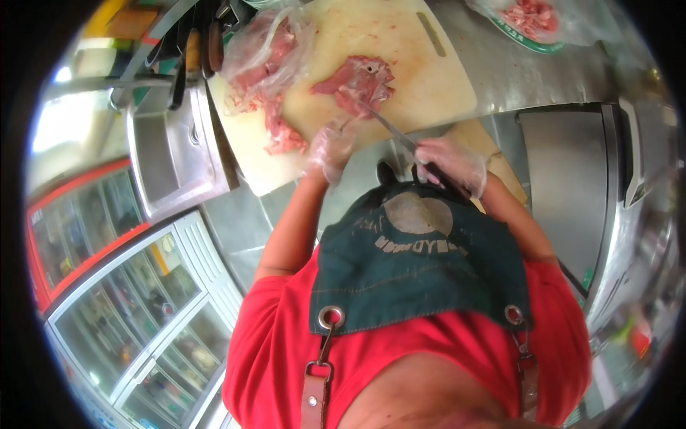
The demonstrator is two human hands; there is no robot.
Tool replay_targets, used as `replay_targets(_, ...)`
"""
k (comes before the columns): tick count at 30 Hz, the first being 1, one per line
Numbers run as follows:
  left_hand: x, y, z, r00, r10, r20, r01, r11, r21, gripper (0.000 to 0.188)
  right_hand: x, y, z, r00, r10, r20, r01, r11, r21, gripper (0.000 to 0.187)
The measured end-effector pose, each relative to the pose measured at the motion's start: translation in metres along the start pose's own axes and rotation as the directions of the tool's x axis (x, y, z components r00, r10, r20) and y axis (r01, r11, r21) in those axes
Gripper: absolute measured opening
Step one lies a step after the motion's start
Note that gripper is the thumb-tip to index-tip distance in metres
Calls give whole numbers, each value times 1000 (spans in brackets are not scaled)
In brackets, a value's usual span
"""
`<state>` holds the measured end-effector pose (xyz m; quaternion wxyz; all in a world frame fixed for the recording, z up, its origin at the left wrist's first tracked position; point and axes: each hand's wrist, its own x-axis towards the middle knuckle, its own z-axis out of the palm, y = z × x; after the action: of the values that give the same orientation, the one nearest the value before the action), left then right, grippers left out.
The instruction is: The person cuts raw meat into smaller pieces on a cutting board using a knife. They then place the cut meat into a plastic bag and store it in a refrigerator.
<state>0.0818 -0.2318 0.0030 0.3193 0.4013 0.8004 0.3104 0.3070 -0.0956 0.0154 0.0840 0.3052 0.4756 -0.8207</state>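
Note:
A piece of raw red meat [357,80] lies flat on a pale cutting board [418,96]. My left hand [333,145], in a clear plastic glove, is closed at the near edge of the meat, its fingers pinching there. In my gloved right hand [451,163] is a knife [396,134] with a dark handle, its blade slanting forward and left so the tip meets the meat's near edge. Left of that piece, more raw meat [266,53] sits in a clear plastic bag, and a strip of meat [281,130] hangs out of it toward my left hand.
Several knives [193,50] stand in a rack at the far left, beside a steel sink [163,161]. A green-rimmed plate [547,47] with meat pieces and plastic rests on the steel counter [529,79] at the far right. Glass-door fridges [128,307] are at the left.

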Motion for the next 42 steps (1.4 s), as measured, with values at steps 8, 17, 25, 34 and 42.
replay_targets(8, -8, -5, 6, 998, -24, 56, 21, 998, 51, 36, 13, -4, 20, 999, -2, -42, -3, 991, -131, 17)
replay_targets(17, -25, -18, -8, 997, -80, -5, 79, 964, 255, 30, -5, 3, 10, 998, 38, -52, -47, 979, -196, 18)
replay_targets(25, -23, -41, -12, 972, 233, 35, -224, 866, 447, 31, -10, -7, 15, 998, 57, -29, -63, 971, -233, 19)
replay_targets(34, -32, -22, -19, 875, 475, 91, -434, 688, 582, 28, -3, -11, 28, 995, 32, -91, -46, 988, -150, 16)
replay_targets(42, -32, -22, -13, 930, 356, 93, -354, 797, 489, 27, 21, -10, 33, 999, -10, -35, 0, 964, -265, 21)
